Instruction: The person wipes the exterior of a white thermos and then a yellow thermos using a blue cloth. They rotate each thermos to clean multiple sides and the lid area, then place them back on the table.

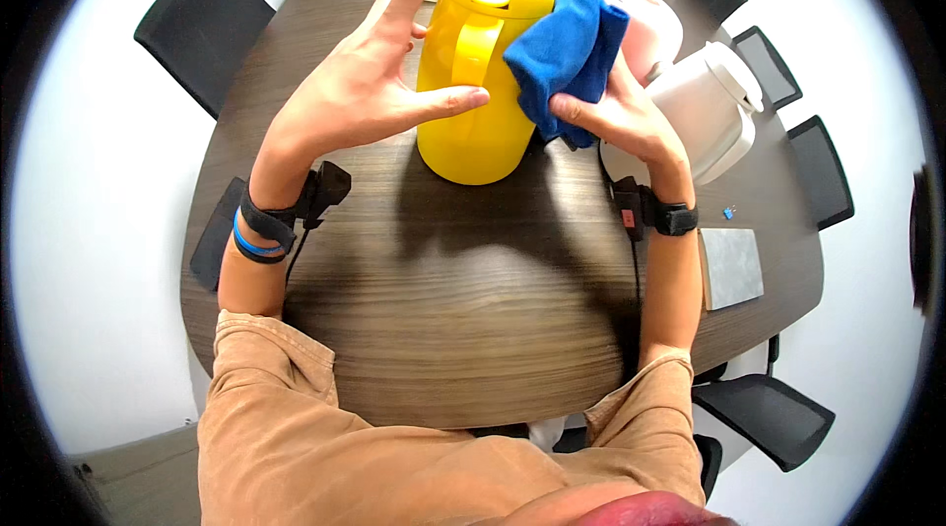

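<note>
A person in a tan shirt is working at a dark wood-grain counter (pixel 463 329), where a yellow lidded pitcher (pixel 480 73) is standing upright near the far middle. The right hand (pixel 631 122) is gripping a bunched blue cloth (pixel 567 48) and pressing it against the pitcher's upper right side — apparently to wipe the wall just under the lid. The left hand (pixel 370 88) is hanging open, fingers spread and grasping nothing, its thumb pointing toward the pitcher's handle, seemingly ready to steady the vessel. Three pitchers are showing in all: the yellow one, a pink pitcher (pixel 655 24) behind the cloth and a white pitcher (pixel 709 107) beside the right wrist — both set back, out of the way. Each wrist is wearing one black strapped device. One grey pad (pixel 731 265) is lying near the counter's right edge, and black chairs are ringing the counter.
</note>
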The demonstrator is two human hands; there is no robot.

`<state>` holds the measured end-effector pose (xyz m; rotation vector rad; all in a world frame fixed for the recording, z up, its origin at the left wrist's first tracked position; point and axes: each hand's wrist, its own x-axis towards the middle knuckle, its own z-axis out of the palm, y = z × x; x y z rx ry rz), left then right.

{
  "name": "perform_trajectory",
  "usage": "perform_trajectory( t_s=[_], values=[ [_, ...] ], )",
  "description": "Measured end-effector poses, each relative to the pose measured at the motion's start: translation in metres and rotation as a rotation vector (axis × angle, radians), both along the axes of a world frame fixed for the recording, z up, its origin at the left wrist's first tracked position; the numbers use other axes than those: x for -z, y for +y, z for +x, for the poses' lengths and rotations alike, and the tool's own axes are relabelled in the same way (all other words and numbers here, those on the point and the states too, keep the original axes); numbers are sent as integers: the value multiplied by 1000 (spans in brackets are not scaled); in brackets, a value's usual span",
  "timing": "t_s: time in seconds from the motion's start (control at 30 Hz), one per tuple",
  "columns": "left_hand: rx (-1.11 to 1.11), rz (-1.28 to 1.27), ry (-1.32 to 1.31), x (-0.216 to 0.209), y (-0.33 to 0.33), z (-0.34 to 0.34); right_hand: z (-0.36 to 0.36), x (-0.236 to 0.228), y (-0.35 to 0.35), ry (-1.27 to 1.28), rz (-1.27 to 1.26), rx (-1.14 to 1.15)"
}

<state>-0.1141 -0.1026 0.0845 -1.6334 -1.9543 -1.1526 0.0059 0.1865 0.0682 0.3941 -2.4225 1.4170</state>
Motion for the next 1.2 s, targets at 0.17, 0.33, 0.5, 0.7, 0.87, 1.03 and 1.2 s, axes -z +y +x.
perform_trajectory(
  t_s=[0.17,0.33,0.5,0.7,0.87,1.03,1.2],
  values=[
    [23,-141,16,-3,-1,4,1,26,16,-216,259,-174],
    [148,-116,-321,-1,6,6,2,33,16,-311,395,-113],
    [166,-169,-288,-4,0,6,14,0,-2,-100,204,18],
    [342,-177,-310,-2,-1,0,21,-2,-17,260,83,56],
    [337,-182,-305,0,-4,2,11,17,14,-296,142,-158],
    [301,-175,-290,0,-3,5,-3,49,31,-386,373,-208],
    [359,-149,-289,7,0,-5,14,23,30,-75,169,-126]
  ],
)
